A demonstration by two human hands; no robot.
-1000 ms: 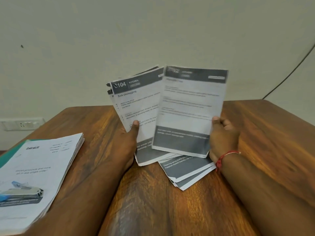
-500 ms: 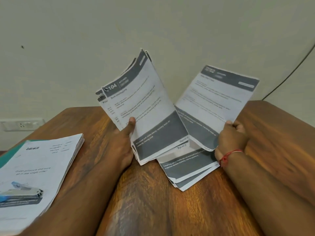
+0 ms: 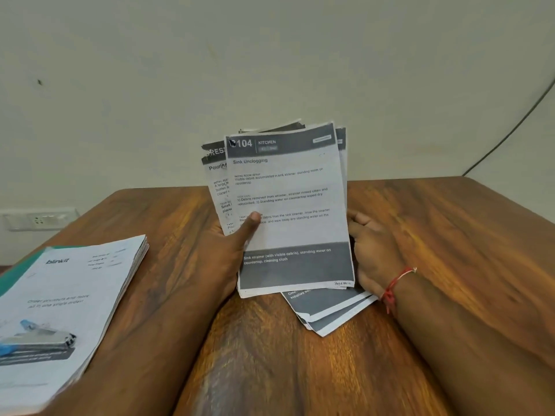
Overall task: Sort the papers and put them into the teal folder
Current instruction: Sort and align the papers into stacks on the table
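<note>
My left hand (image 3: 228,250) grips a fanned stack of printed sheets (image 3: 288,205) upright over the table, thumb pressed on the front page headed "104 Kitchen, Sink Unclogging". My right hand (image 3: 372,253), with a red thread at the wrist, holds the stack's right edge, its fingers tucked behind the pages. A few more sheets (image 3: 327,310) lie flat on the table beneath the held stack. The teal folder (image 3: 18,271) lies at the left, mostly covered by a thick pile of "blinkit" papers (image 3: 78,295).
A blue and silver stapler (image 3: 39,343) rests on the blinkit pile. The wooden table (image 3: 450,235) stands against a pale wall. A wall socket (image 3: 39,219) is at the left and a dark cable (image 3: 510,130) runs down at the right.
The single sheet my right hand held out to the side has come back to the stack, behind the front page. The stack has turned upright and squared up.
</note>
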